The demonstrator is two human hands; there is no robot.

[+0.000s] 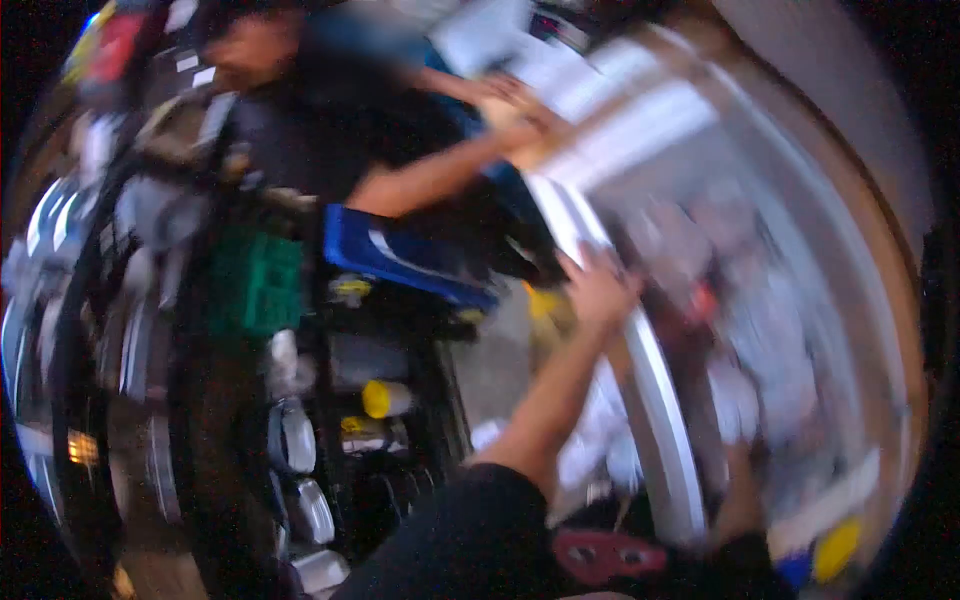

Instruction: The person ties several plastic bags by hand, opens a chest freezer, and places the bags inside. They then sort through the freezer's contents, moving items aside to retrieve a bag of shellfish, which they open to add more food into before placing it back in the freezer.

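Observation:
Motion blurs the whole view. My left hand (pixel 600 285) lies on the white rim (pixel 655 410) of a large chest-like container, its fingers spread over the edge. Inside that container are pale, wrapped-looking bundles (pixel 765 320) and a small red item (pixel 703 301), too smeared to name. My right forearm (pixel 742 490) reaches down into the container. At its end is a white shape (pixel 733 400); whether it is a glove or a bag in the hand I cannot make out, and the fingers do not show.
Across from me a person in a dark top (pixel 330 120) has both hands (pixel 515 115) at the container's far end, near white sheets (pixel 545 75). To the left stand a blue bin (pixel 400 258), a green crate (pixel 258 280), and dark shelving with a yellow-lidded tub (pixel 385 399).

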